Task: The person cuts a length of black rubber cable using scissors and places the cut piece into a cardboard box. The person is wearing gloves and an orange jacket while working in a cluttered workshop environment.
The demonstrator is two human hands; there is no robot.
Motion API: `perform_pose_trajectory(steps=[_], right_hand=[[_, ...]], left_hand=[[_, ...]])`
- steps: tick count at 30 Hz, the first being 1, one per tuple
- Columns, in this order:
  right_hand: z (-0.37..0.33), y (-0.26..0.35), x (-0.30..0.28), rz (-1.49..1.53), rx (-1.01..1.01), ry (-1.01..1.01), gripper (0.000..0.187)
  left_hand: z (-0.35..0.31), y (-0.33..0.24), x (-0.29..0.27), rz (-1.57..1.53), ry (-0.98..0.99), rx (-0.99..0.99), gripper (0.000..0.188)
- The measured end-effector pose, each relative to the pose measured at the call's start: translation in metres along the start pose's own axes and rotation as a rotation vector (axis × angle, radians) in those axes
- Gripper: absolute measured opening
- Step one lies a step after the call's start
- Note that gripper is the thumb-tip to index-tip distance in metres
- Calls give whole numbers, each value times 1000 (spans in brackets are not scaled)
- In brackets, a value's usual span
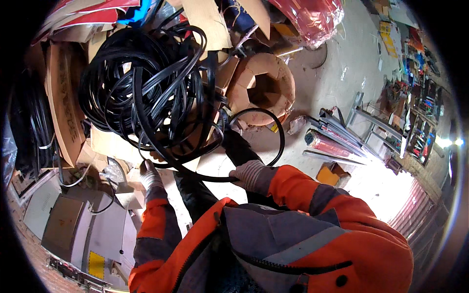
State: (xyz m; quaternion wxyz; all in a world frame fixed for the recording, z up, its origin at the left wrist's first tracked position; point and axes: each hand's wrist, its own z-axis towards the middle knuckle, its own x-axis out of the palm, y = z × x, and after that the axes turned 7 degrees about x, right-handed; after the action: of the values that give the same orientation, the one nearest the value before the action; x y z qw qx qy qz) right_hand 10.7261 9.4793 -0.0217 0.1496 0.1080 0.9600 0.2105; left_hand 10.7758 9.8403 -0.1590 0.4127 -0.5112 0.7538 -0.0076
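A large tangled coil of black rubber strip point(168, 90) lies in front of me, partly over cardboard. My right hand point(247, 174), in a pale glove with a striped cuff, closes on a length of the strip that crosses toward me at the coil's near edge. To the right of that hand, the strip bends round in a wide loop. My left hand point(150, 177), gloved as well, is at the coil's lower left edge with its fingers curled at a thinner loop; its fingertips are partly hidden.
A round cardboard tube point(261, 66) with a hollow middle stands right of the coil. Metal profiles and wrapped rolls point(337, 141) lie farther right. At left are a tall cardboard piece point(64, 105), another black bundle point(36, 122) and a grey machine cabinet point(80, 234). Red plastic film point(312, 19) sits at the back.
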Motion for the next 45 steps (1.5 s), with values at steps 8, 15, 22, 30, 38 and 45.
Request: perform_pose_trajectory(steps=[8, 15, 22, 30, 38, 45], right_hand=[[-9, 2, -1, 22, -66, -26, 27], [-20, 19, -15, 11, -106, -47, 28], [-34, 36, -25, 10, -18, -14, 37], [-42, 51, -54, -63, -77, 32, 44], [-39, 54, -62, -117, -199, 61, 41], [-18, 32, -56, -186, -278, 61, 43]], left_hand=[[-31, -2, 12, -166, -89, 208, 20], [-73, -51, 24, -840, 292, -312, 74], [-115, -128, -4, -1086, 254, -276, 60], [-140, -167, -40, -808, 163, 66, 36], [-150, -150, -60, -688, 95, 141, 46], [-173, -170, -83, -569, 116, 290, 50]])
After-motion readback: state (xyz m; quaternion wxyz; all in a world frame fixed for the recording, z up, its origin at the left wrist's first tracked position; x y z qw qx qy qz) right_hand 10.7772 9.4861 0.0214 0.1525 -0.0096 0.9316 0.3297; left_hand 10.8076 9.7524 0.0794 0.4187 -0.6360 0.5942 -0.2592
